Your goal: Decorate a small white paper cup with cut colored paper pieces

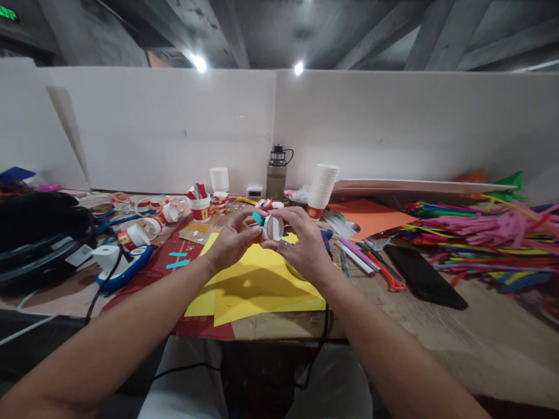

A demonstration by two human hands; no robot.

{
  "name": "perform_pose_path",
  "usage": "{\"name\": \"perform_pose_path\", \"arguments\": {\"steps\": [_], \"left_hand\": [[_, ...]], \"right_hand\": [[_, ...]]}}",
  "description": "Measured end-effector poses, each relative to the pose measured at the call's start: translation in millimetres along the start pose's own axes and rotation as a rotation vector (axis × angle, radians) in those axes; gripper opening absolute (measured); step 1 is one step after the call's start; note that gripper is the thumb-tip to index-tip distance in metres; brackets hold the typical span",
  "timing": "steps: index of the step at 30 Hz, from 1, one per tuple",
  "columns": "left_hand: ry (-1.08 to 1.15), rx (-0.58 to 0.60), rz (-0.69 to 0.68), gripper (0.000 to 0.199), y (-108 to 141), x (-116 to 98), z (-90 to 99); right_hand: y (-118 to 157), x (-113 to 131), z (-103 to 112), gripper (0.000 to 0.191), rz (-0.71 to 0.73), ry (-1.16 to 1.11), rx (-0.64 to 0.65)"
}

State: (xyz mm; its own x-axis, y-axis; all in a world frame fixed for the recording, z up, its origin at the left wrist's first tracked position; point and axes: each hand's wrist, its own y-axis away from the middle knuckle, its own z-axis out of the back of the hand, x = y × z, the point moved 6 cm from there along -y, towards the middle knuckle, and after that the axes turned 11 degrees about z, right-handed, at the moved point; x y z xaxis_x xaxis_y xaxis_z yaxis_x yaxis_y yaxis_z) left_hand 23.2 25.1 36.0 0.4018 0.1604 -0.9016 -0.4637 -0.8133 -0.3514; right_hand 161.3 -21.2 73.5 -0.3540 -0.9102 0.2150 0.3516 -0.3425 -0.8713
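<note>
Small white round paper piece with a turquoise strip [273, 228]: light grip, crowded table

Both hands hold the piece up over bright yellow paper sheets [236, 304]. The left hand [236, 235] pinches it between thumb and fingers on the left; the right hand [301, 237] closes fingers over its top, with the thumb below.

Crushing looks like the main risk: the walls seem thin, so uneven pressure from the two sides could crease them. The strip sits near the left fingers and might be knocked askew if its hold is weak; whether it is glued cannot be told. If one hand let go early, the piece would probably drop onto the sheets.

Two loose turquoise paper strips [177, 264] lie near the left forearm, where a sleeveless sweep could scatter them. A thin black cable [325, 326] hangs over the table edge near the legs in pale trousers [187, 381]; a shifting knee might snag it.
</note>
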Motion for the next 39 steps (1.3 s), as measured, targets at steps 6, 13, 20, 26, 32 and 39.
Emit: {"name": "perform_pose_path", "arguments": {"steps": [6, 13, 20, 26, 32, 39], "left_hand": [[-0.003, 0.002, -0.011, 0.027, -0.3, -0.1, 0.1], [-0.001, -0.012, 0.0, 0.027, -0.7, 0.6, 0.2], [0.018, -0.004, 0.004, 0.027, -0.9, 0.3, -0.3], [0.035, -0.006, 0.006, 0.028, -0.4, -0.9, -1.3], [0.049, -0.02, 0.012, 0.027, -1.2, -0.4, -1.2], [0.095, -0.033, 0.035, 0.028, -2.3, 5.0, 1.3]], "right_hand": [[-0.3, 0.5, 0.1, 0.046, -0.009, -0.01, 0.002], [-0.5, -0.5, -0.3, 0.046, -0.009, -0.006, 0.004], [0.1, 0.0, -0.7, 0.05, 0.004, -0.01, 0.004], [0.9, -2.4, -1.0, 0.051, -0.009, -0.021, -0.004], [0.1, -0.1, -1.1, 0.051, -0.001, 0.005, 0.003], [0.1, -0.3, -2.7, 0.055, -0.017, 0.015, 0.016]]}}
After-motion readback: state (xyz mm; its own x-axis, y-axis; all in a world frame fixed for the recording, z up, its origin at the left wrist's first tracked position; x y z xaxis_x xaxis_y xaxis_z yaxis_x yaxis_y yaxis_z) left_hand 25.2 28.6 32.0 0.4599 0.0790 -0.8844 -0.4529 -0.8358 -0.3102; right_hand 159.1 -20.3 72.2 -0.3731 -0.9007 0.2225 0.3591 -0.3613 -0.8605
